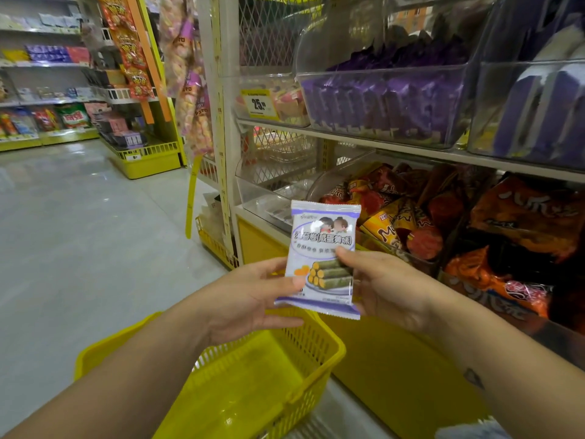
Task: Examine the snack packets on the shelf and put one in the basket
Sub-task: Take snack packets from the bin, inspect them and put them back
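Observation:
I hold a white and purple snack packet [323, 248] upright in front of me, its printed face toward the camera. My left hand [253, 299] pinches its lower left corner, thumb on the front. My right hand [383, 286] grips its right edge, thumb over the front. A yellow plastic basket [304, 372] sits directly below the packet and my hands, its inside bare where visible. The shelf [411, 147] at the right carries clear bins of purple packets [386, 99] above and orange and red packets [411, 217] below.
A bin with a yellow price tag [259, 104] stands at the shelf's left end. Hanging snack bags [190, 74] line the shelf post. Across the grey aisle floor [79, 232] stand more yellow shelves [145, 156] with goods.

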A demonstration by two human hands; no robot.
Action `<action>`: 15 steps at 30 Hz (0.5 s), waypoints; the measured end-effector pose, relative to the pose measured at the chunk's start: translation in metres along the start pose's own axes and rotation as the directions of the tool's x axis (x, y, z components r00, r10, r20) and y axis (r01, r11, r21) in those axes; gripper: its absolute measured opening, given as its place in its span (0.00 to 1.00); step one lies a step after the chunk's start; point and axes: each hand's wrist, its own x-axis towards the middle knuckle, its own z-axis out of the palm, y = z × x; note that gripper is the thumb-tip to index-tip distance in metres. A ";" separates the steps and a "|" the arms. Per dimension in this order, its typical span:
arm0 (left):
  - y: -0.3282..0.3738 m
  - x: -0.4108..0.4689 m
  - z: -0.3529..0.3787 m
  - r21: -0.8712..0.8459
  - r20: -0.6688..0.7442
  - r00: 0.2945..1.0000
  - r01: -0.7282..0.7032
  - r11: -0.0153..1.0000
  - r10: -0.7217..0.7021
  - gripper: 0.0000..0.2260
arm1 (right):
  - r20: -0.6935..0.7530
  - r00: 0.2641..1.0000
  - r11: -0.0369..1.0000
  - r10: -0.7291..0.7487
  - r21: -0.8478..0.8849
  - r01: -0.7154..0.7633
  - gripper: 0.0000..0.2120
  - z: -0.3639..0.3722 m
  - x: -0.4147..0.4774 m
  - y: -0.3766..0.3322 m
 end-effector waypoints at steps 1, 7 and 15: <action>-0.002 0.000 0.001 0.020 0.000 1.000 -0.015 1.000 0.015 0.25 | -0.015 1.000 1.000 -0.010 0.029 0.010 0.15 -0.001 0.000 -0.001; -0.007 0.000 0.007 0.074 -0.065 0.974 -0.211 0.975 0.215 0.24 | -0.012 1.000 0.992 -0.028 0.119 0.029 0.22 -0.004 0.001 -0.003; -0.011 0.001 0.016 0.724 -0.160 0.747 -0.356 0.591 0.646 0.28 | -0.101 0.983 0.968 -0.155 0.181 0.171 0.15 0.004 -0.002 -0.003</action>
